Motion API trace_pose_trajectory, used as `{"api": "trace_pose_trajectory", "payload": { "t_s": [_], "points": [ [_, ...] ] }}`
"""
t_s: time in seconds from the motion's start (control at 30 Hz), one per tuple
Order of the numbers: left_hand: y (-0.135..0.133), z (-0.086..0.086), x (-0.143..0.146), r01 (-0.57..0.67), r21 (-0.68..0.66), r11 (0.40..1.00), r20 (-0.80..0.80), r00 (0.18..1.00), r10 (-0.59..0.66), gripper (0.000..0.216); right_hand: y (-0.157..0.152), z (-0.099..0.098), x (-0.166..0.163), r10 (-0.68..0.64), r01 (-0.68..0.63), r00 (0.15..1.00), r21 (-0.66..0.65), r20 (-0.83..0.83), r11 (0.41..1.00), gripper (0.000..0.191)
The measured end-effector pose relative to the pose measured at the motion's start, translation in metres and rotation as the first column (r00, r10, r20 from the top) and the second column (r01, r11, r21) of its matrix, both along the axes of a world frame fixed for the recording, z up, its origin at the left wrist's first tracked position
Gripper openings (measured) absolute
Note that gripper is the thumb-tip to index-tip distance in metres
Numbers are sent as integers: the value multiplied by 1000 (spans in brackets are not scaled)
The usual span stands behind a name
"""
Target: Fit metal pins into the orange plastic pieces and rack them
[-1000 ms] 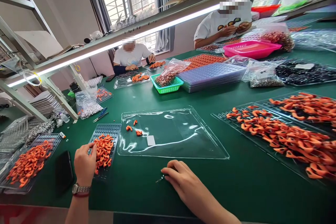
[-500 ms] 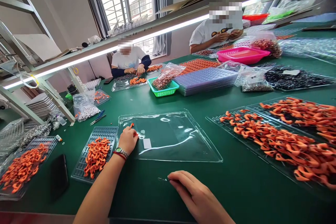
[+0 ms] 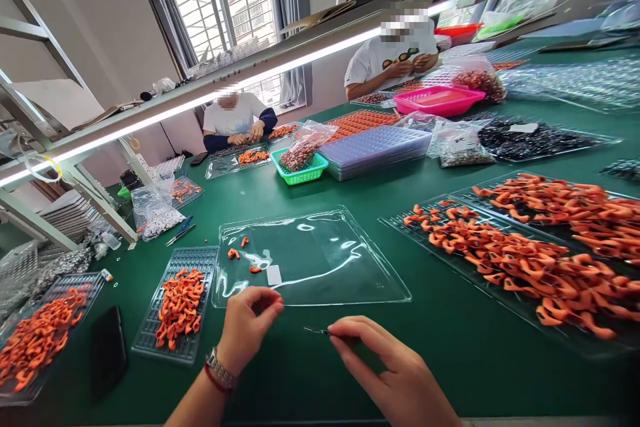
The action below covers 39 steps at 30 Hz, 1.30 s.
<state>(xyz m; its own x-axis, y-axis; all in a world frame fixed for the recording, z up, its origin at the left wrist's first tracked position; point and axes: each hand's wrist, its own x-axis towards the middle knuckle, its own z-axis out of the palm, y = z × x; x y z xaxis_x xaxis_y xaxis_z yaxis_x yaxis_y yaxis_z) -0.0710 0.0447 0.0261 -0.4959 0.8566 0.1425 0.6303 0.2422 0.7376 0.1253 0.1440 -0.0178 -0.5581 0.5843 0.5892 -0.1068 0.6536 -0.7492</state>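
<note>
Three orange pieces (image 3: 233,253) lie beyond hands (image 3: 249,325) (image 3: 393,363), right pinching one thin item (image 3: 316,330), left's unclear.

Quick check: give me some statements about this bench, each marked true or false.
1. The right hand holds a thin, wire-like piece. True.
2. Three orange pieces lie on the clear plastic sheet. True.
3. The wristwatch is on the right arm. False: it is on the left arm.
4. The black phone lies on the clear plastic sheet. False: it's on the green tabletop.
5. In the picture, the green basket is right of the pink tray. False: it is to the left.
</note>
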Motion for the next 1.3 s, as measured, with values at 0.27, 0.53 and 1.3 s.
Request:
{"api": "trace_pose_trajectory", "payload": {
  "t_s": [0.27,0.53,1.3],
  "points": [
    [-32,-2,39,-94,119,988,582,813,7,22,-9,12,-3,-20,28,997,109,-71,994,9],
    [-34,-2,39,-96,130,987,643,766,-11,21,-12,12,-5,-6,12,999,122,-53,992,9],
    [-35,-4,42,-113,115,987,702,712,0,26,-14,17,-3,14,0,997,181,-76,983,13]
  ]
}}
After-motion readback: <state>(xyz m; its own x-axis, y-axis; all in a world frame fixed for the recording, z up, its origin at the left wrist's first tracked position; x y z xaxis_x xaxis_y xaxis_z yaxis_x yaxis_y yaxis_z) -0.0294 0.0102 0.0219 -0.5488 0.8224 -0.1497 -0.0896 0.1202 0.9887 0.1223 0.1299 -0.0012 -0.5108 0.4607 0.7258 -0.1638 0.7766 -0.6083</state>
